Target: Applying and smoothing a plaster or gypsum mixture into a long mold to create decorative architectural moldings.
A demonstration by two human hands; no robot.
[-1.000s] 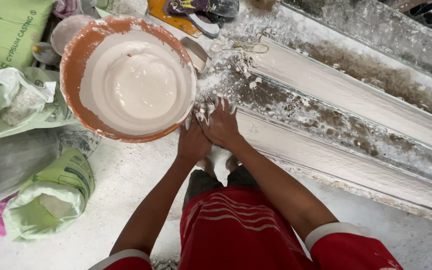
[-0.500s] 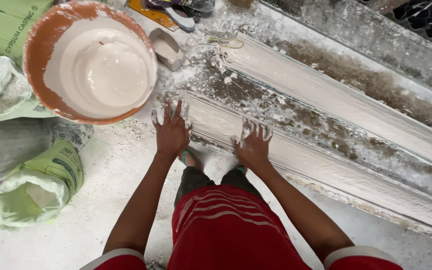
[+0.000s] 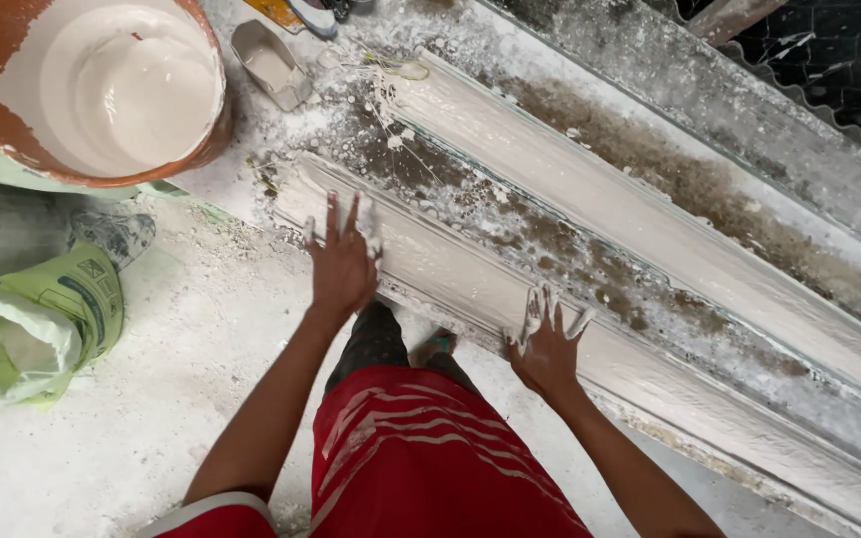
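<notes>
Two plaster-coated hands had slid apart since a second ago: left hand [image 3: 343,261] at ten o'clock, right hand [image 3: 547,344] at three, fingers spread flat on the long white wet plaster moulding strip [image 3: 470,284], smoothing it.

Bright, even daylight fills the head view; shadows are soft and short, with no hard edges; the wet white plaster in the orange bucket [image 3: 102,85] at eleven o'clock shows a mild sheen, not blown out; the dark tiles at one o'clock fall dim; focus is sharp centrally; fingertips slightly smeared; mild wide-angle bending at the edges.
</notes>
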